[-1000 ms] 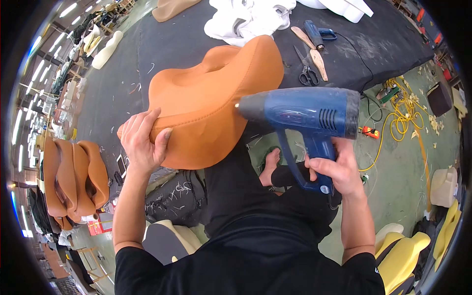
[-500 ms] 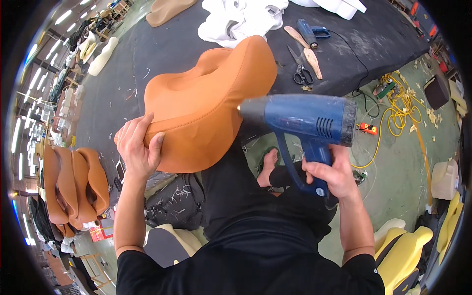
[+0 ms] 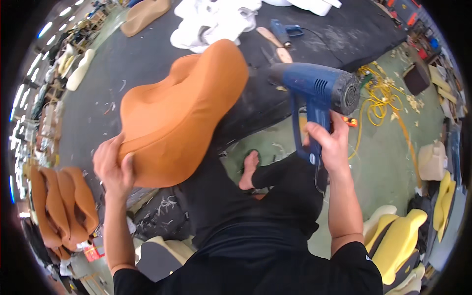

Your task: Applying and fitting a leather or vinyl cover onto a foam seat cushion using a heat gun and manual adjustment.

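Note:
A curved cushion [image 3: 172,118] in smooth orange-brown covering, with a stitched seam, leans above the near edge of the black-topped table [image 3: 93,98]. My left hand [image 3: 114,164] grips its lower left end, with the thumb on the near face and the fingers over the far side. A blue heat gun [image 3: 314,81] is in my right hand [image 3: 333,142], whose fingers wrap its handle. The gun's dark nozzle points left toward the table, apart from the cushion's right end.
Beyond the gun lie a second blue heat gun [image 3: 281,32], wooden sticks [image 3: 268,35] and partly hidden scissors. White covers [image 3: 216,22] spread at the back. Several brown cushions [image 3: 73,201] stand at left. A yellow cable [image 3: 376,110] coils on the floor; yellow foam pieces [image 3: 400,241] are at lower right.
The heat gun has lifted and swung away to the right from the cushion's seam, its rear turning toward me. The cushion, still in my left hand, sits farther left in the shifted view.

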`<action>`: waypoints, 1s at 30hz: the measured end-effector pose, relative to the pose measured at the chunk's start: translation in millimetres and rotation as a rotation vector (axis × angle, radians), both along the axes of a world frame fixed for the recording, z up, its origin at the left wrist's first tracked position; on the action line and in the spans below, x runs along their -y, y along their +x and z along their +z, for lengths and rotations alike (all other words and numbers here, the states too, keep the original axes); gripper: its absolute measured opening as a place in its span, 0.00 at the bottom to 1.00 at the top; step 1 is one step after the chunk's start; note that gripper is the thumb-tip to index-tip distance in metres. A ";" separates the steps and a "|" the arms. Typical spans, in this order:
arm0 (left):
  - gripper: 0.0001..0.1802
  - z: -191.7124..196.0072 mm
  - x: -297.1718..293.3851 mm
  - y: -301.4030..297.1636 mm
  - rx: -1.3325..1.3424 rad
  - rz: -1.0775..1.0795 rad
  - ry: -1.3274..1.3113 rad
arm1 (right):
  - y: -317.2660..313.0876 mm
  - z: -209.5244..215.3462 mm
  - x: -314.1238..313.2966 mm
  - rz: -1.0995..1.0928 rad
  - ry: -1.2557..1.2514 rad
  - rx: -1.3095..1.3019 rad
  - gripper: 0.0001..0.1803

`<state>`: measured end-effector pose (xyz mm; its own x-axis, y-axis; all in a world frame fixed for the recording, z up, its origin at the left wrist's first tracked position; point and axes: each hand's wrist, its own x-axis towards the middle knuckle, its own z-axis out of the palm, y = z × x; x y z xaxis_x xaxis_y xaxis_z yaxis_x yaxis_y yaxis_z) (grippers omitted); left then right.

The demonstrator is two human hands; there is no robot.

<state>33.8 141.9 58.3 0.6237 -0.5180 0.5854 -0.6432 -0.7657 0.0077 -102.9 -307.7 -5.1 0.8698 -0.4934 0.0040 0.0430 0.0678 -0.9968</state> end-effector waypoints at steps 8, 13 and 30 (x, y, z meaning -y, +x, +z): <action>0.31 4.5 -20.5 -3.5 -0.106 -0.022 -0.067 | 47.0 -62.0 140.7 -0.237 -0.099 -0.225 0.47; 0.38 11.6 -4.4 -12.3 -0.180 0.078 -0.063 | 158.1 -150.0 186.2 -0.433 -0.737 -0.690 0.55; 0.39 54.1 12.7 16.8 -0.199 0.038 0.067 | 316.7 -242.2 224.5 -0.356 -1.067 -0.911 0.51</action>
